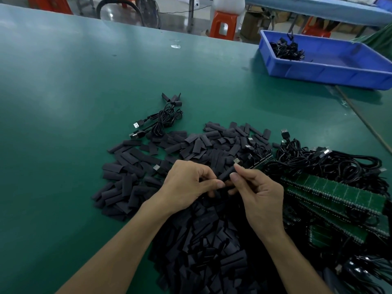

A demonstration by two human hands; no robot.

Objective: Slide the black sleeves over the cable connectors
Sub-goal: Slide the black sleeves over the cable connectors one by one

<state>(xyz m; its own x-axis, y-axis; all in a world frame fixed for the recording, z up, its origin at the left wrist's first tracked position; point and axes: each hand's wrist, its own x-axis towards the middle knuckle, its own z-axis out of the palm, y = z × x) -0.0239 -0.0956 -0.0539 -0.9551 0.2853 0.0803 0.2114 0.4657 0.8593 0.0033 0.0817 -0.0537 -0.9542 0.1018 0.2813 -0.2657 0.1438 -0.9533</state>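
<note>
Two hands are meeting over a big heap of black sleeves [135, 166] on the green table [63, 81]; the left hand [184, 183] is pinching the near end of one sleeve [226, 175] between thumb and fingers; the right hand [261, 200] is pinching the far end of the same sleeve with thumb and first finger, its other fingers curling loosely; the sleeve is sitting tilted in the air just above the heap, between both hands; I cannot tell if a plug is inside it. A tangle of black cables [318, 164] is lying just right of the hands, next to green boards [339, 194]; a small bundle [164, 118] with silver plugs is lying apart, behind the heap; the mark on one plug [136, 124] is too small to read. A blue bin [318, 73] at the far right is holding more cables.
</note>
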